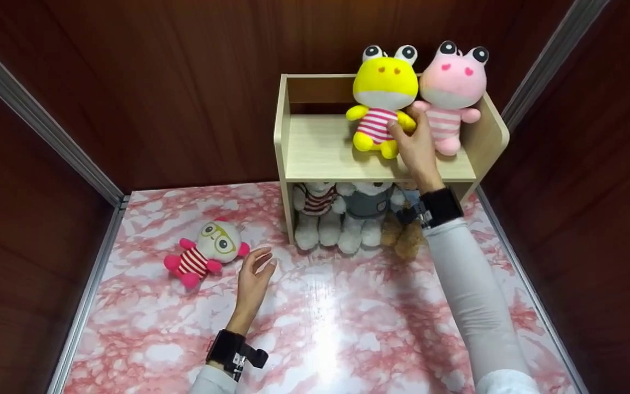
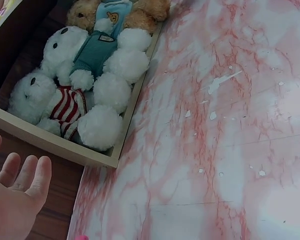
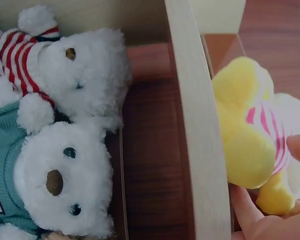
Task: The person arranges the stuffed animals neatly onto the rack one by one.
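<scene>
A yellow frog plush point(image 1: 385, 79) in a pink-and-white striped outfit is at the upper shelf of a small wooden rack. My right hand point(image 1: 418, 145) grips its side, thumb on the striped belly, as the right wrist view also shows the thumb against the yellow plush point(image 3: 250, 155). Beside it a pink frog plush point(image 1: 453, 82) leans near the rack's right side. My left hand point(image 1: 254, 282) hovers over the floor with loosely bent fingers and holds nothing. Just left of it lies a panda plush point(image 1: 222, 241) with pink limbs and yellow glasses.
The wooden rack point(image 1: 320, 148) stands against the brown back wall. Under its shelf sit white plush bears, one in red stripes point(image 2: 67, 107) and one in a teal top point(image 2: 95, 52), plus a brown bear point(image 2: 82, 14). Metal-trimmed walls flank the pink marbled floor point(image 1: 156, 328).
</scene>
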`<move>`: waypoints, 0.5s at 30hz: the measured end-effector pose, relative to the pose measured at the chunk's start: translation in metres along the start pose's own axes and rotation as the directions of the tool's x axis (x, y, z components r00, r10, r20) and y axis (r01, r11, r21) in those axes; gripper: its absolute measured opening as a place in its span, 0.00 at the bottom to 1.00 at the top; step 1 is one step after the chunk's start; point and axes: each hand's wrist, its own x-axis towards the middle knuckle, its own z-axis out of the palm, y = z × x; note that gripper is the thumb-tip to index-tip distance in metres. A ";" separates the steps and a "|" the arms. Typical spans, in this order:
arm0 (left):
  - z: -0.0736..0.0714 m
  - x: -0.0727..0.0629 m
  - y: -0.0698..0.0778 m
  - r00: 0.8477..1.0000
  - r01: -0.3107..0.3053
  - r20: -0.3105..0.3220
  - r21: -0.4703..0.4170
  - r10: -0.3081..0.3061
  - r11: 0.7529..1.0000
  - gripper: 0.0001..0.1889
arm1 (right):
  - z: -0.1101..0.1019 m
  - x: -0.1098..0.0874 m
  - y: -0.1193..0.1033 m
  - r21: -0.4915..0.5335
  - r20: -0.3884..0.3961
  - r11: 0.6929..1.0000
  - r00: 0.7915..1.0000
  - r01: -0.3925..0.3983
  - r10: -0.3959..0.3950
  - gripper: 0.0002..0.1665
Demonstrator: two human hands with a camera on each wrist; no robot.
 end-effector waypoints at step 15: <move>-0.016 0.011 0.011 0.996 0.037 -0.085 0.102 -0.028 0.994 0.18 | -0.021 -0.058 0.012 0.136 -0.069 0.988 0.996 0.069 -0.060 0.38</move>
